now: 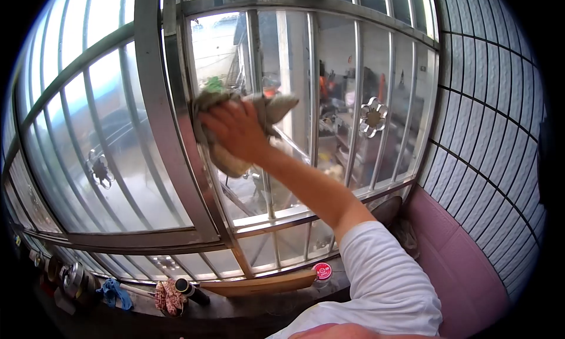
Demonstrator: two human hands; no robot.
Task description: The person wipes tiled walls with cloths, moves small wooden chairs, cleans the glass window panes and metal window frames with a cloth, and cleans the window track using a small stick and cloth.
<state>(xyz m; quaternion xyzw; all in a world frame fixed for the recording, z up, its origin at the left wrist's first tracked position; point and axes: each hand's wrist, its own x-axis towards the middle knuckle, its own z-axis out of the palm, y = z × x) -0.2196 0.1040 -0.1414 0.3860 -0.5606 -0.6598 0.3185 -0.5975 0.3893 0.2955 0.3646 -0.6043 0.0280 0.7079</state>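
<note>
Right hand (235,126) closed over a bunched grey-green cloth (275,108), its fingers clamped on the folds and pressing them to the barred window (353,103). The cloth is at the left edge of the right-hand section, just beside the broad metal post (154,97), with one corner poking out to the right. The left hand is out of view, so its state cannot be told. Judging by the pose, wiping the window is the step in hand; the next move calls for steady pressure, with the cloth worked around each upright bar (313,92) rather than snagged on it. Farther right is a flower-shaped metal ornament (373,116), then a white tiled wall (488,92) above pink panelling (453,251). Below, along the surface (229,306), are a wooden board (259,283), a red-lidded jar (322,272), a dark bottle (191,292), a patterned bundle (169,298) and a blue rag (115,293).
</note>
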